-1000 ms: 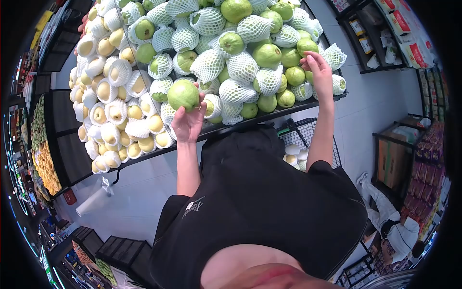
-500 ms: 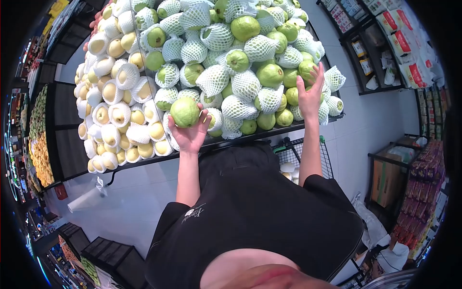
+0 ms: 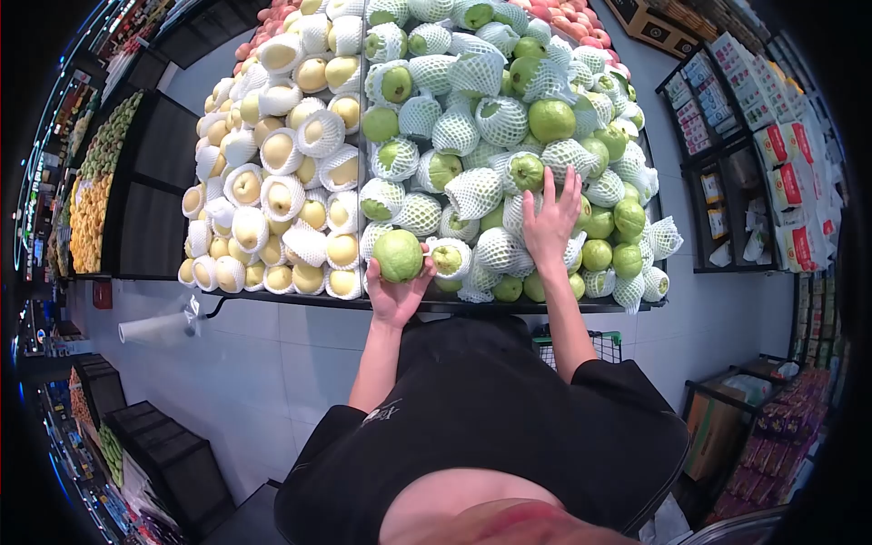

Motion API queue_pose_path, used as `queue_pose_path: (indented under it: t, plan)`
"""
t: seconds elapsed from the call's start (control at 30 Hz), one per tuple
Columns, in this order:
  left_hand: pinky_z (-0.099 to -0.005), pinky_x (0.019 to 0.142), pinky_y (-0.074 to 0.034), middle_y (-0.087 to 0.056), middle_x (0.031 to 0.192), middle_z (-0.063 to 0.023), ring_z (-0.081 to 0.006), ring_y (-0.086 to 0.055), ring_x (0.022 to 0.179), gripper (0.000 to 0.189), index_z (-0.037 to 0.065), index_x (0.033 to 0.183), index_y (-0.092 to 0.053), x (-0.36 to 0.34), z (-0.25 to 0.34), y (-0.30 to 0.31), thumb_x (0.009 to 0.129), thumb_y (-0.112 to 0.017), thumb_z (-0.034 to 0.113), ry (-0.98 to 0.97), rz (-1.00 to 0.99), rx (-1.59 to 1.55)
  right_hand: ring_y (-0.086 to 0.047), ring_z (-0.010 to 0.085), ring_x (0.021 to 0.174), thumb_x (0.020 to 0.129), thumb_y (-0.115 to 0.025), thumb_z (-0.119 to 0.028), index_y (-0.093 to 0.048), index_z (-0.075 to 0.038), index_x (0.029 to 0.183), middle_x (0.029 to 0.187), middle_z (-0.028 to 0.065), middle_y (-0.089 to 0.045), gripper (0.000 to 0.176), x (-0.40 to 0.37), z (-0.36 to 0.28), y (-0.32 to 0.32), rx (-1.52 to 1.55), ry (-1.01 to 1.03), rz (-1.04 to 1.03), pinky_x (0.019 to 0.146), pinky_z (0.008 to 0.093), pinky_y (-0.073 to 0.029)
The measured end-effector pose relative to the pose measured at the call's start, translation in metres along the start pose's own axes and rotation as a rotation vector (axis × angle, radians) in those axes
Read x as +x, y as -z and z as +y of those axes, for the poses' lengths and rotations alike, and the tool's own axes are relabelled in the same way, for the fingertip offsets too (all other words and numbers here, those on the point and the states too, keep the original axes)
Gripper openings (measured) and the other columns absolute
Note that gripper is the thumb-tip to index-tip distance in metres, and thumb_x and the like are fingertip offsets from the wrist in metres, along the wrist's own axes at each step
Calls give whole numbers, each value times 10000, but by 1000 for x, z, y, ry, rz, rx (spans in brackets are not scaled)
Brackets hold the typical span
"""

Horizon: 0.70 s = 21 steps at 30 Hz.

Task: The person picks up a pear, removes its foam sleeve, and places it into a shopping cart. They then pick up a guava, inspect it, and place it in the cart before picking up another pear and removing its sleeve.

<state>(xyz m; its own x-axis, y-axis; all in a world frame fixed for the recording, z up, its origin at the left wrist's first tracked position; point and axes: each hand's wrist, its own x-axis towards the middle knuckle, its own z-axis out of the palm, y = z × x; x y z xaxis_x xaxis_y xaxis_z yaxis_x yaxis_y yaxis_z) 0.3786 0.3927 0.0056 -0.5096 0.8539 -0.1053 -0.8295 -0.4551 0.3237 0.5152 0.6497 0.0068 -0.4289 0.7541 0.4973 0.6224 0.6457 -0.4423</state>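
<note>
A bare green guava [image 3: 398,256] rests in my left hand [image 3: 396,295], its fingers curled round the fruit from below near the stand's front edge. My right hand [image 3: 552,222] is over the guava pile with its fingers spread and holds nothing. Its fingertips are just beside a net-wrapped guava [image 3: 526,171]. Many guavas in white foam nets lie about both hands, with several bare ones among them, such as a large guava [image 3: 551,120] further back.
Yellow pears in foam nets [image 3: 280,151] fill the stand's left part, past a divider. Pink fruit [image 3: 581,23] lies at the back. The stand's dark front edge [image 3: 445,306] runs before my body, with a green-edged cart [image 3: 604,346] below. Shelves stand at right.
My right hand has moved left and in over the guavas, from the right side of the pile. My left hand still holds the guava. The whole view has shifted, with the stand lower and further right.
</note>
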Motion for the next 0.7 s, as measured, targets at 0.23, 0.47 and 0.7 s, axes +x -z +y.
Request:
queue_pose_path:
  t: [0.23, 0.47, 0.7]
  plan:
    - [-424, 925, -519, -575, 1235, -193, -302, -606, 1046, 771, 6, 1333, -500, 4, 7, 5, 868, -662, 600, 15, 8, 27, -219, 394, 1478, 944, -600, -293, -514, -78, 1414, 1577, 194, -277, 524, 1, -6, -1, -60, 5, 17, 1183, 515, -222]
    - [-402, 911, -532, -575, 1236, -211, -295, -616, 1029, 757, 20, 1344, -491, 17, 20, -2, 875, -659, 590, 106, -16, 136, -256, 395, 1457, 948, -590, -274, -537, -74, 1389, 1562, 188, -295, 487, 0, -5, -6, -55, -3, 55, 1171, 518, -258]
    - [-421, 925, -496, -562, 1229, -222, -315, -604, 990, 771, 18, 1337, -484, 12, 17, 4, 858, -650, 598, 118, -103, 286, -269, 403, 1442, 938, -602, -267, -552, -70, 1360, 1546, 188, -308, 469, -4, -1, -9, -40, 18, 86, 1172, 521, -257]
